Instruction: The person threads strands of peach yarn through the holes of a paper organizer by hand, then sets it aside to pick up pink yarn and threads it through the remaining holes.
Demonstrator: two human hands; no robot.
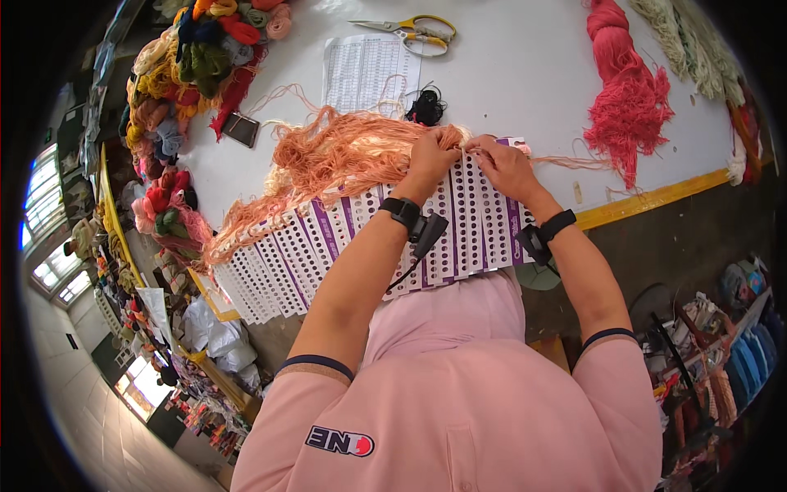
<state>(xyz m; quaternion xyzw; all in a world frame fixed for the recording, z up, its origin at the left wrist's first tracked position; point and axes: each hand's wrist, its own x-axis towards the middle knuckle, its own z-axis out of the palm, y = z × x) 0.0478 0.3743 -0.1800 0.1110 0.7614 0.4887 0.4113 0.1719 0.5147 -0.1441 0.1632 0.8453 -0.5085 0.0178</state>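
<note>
Punched white-and-purple cards (pixel 324 238) lie overlapped in a fanned row along the table's near edge. Peach embroidery thread (pixel 348 148) is heaped over their top ends, with cream strands showing among it. At the right part of the row, my left hand (pixel 433 164) is closed on peach thread by a card's top. Close beside it, my right hand (pixel 502 168) pinches at the top of the neighbouring card; its fingertips hide what is between them. A few peach strands (pixel 574 162) trail rightward from there across the table.
Scissors (pixel 422 34) with yellow handles lie by a printed sheet (pixel 361 74) on the white table (pixel 512 74). Black thread (pixel 426 107) sits beyond my hands. A phone (pixel 240 129) and many coloured skeins (pixel 205 66) are at left, a red-pink skein (pixel 625 107) at right.
</note>
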